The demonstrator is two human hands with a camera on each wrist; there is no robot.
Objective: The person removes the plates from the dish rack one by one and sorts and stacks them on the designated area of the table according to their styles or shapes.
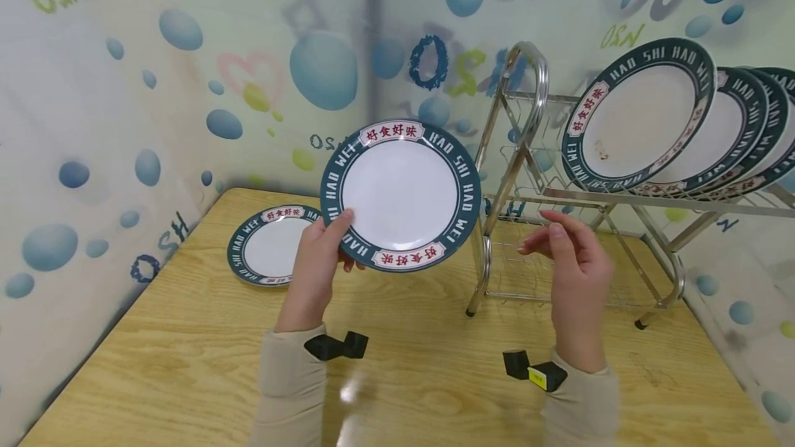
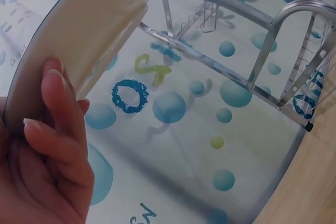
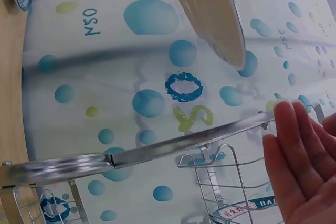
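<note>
My left hand (image 1: 323, 254) grips a white plate with a dark green lettered rim (image 1: 400, 195) by its lower left edge and holds it upright above the table. The left wrist view shows the plate's pale back (image 2: 79, 40) with my fingers (image 2: 58, 114) curled on it. My right hand (image 1: 568, 247) hovers to the plate's right with relaxed fingers, holding nothing, in front of the metal dish rack (image 1: 528, 157). In the right wrist view its straight fingers (image 3: 299, 156) show beside the rack's bar (image 3: 157, 150). A second matching plate (image 1: 270, 245) lies flat on the table at the left.
Several matching plates (image 1: 640, 116) stand upright in the rack's upper tier at the right. The wooden table (image 1: 186, 364) sits in a corner of walls covered with blue bubble-print sheeting. The rack's lower tier (image 1: 528, 274) holds nothing visible.
</note>
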